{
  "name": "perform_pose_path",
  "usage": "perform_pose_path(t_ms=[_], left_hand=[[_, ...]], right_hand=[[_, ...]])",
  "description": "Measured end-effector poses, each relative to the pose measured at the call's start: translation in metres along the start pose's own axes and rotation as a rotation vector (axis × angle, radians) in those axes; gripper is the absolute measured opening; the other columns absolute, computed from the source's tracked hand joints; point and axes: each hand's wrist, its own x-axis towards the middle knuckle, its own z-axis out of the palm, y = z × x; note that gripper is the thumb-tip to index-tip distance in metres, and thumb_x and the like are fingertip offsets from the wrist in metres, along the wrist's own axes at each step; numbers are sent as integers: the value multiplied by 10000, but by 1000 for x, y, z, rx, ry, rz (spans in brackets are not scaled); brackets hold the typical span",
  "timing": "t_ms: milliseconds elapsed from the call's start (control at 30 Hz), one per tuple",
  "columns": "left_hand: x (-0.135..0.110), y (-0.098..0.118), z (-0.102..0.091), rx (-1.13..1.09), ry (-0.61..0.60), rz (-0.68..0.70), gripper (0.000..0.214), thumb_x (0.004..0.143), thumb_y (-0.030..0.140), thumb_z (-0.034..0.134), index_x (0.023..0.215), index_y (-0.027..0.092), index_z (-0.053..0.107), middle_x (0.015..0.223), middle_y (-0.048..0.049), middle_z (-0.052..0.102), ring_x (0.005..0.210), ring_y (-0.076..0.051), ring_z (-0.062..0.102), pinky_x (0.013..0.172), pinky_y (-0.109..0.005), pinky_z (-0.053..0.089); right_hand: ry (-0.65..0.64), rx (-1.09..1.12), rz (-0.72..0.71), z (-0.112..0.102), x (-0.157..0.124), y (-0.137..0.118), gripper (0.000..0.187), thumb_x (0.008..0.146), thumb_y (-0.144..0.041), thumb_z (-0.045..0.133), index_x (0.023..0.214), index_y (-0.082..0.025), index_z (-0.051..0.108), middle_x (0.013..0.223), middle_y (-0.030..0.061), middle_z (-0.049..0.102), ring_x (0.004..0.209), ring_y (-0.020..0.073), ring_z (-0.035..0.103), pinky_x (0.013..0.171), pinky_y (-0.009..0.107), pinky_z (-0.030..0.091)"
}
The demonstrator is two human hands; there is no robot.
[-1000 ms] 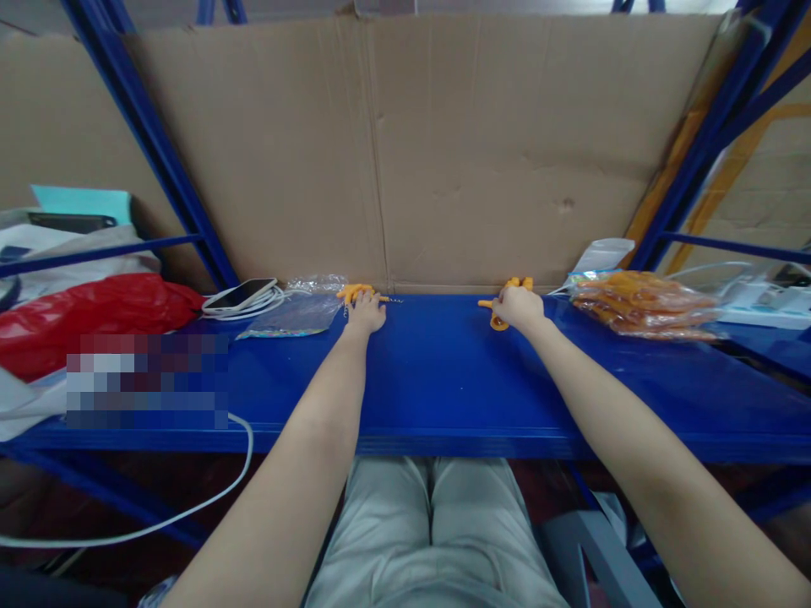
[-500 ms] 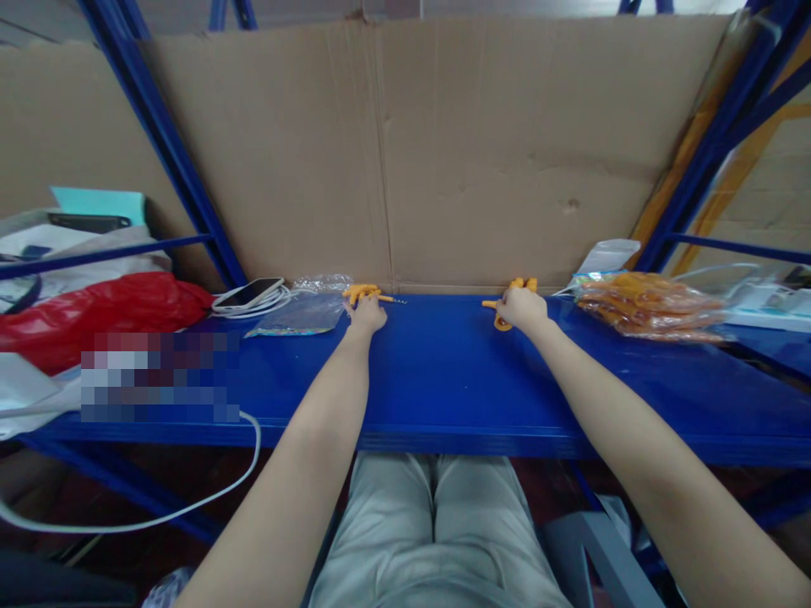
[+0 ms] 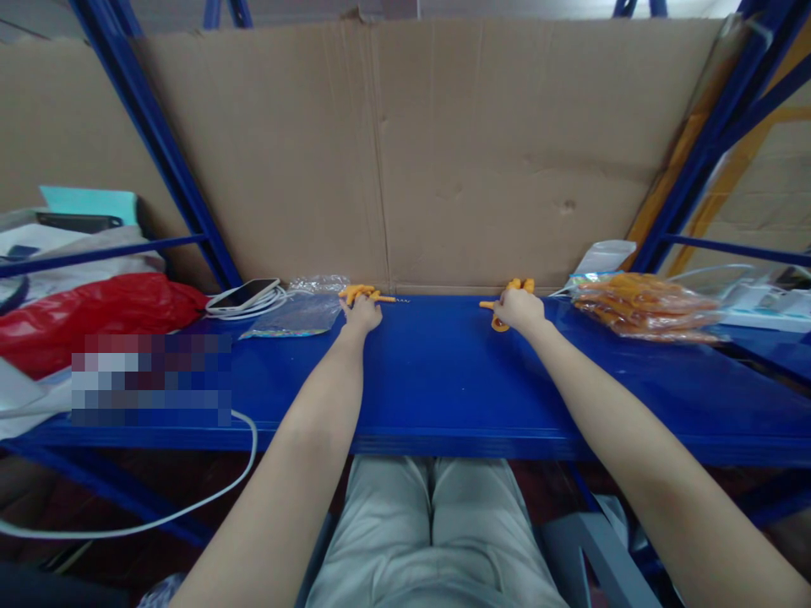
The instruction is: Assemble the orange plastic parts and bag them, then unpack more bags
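Observation:
Both my arms reach across the blue shelf [image 3: 443, 380] to its far edge by the cardboard sheet [image 3: 411, 152]. My left hand [image 3: 361, 313] rests with curled fingers on a small orange tool with a thin metal tip [image 3: 373, 295]. My right hand [image 3: 518, 308] is closed over several small orange pieces [image 3: 520, 285], one poking out at its left. The fingers of both hands are largely hidden behind the knuckles.
A clear plastic bag [image 3: 297, 311], a phone [image 3: 244, 294] on coiled white cable, and a red bag [image 3: 89, 317] lie at left. A packet of orange parts [image 3: 643, 306] lies at right. A white cable [image 3: 190, 498] hangs off the front edge.
The hands stay in the same spots on the orange items. Only the view has shifted slightly.

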Motion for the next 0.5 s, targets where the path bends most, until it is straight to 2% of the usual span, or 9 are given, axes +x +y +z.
perform_pose_path(t_ms=[100, 167, 233, 333, 400, 500], left_hand=[[5, 0, -1, -15, 34, 146, 459, 928, 220, 301, 1132, 137, 704, 1210, -136, 678, 1221, -273, 563, 1156, -452, 310], [8, 0, 0, -63, 41, 208, 447, 924, 215, 307, 1100, 144, 712, 1141, -112, 708, 1123, -226, 619, 1081, -348, 410], [10, -1, 3, -112, 73, 237, 435, 916, 219, 335, 1165, 155, 685, 1191, -94, 694, 1144, -201, 609, 1050, -293, 433], [10, -1, 8, -122, 88, 247, 451, 913, 240, 388, 1290, 134, 611, 1362, -103, 598, 1300, -201, 508, 1114, -283, 362], [10, -1, 12, -91, 11, 222, 464, 922, 263, 409, 1334, 126, 574, 1419, -116, 548, 1329, -218, 486, 1119, -297, 355], [9, -1, 14, -61, -92, 163, 447, 941, 286, 407, 1335, 155, 572, 1392, -110, 574, 1264, -221, 554, 1065, -289, 405]], right_hand=[[3, 10, -13, 1, 2, 1, 379, 891, -276, 486, 1133, -71, 694, 1096, 240, 678, 1101, 327, 630, 887, 397, 476], [6, 13, -20, 2, 3, 2, 373, 893, -284, 491, 1121, -71, 696, 1096, 243, 675, 1100, 332, 629, 885, 399, 475], [3, 12, -19, 2, 4, 2, 370, 894, -288, 497, 1119, -70, 695, 1103, 243, 672, 1103, 331, 627, 888, 398, 474], [0, 6, -16, 2, 4, 3, 369, 896, -283, 498, 1130, -72, 690, 1113, 235, 670, 1112, 324, 625, 897, 393, 472], [7, 4, -26, 3, 4, 3, 370, 899, -280, 495, 1133, -67, 687, 1106, 237, 671, 1112, 324, 625, 902, 391, 471], [19, 4, -28, 5, 4, 4, 389, 910, -298, 483, 1139, -55, 684, 1102, 246, 668, 1107, 326, 625, 905, 395, 468]])
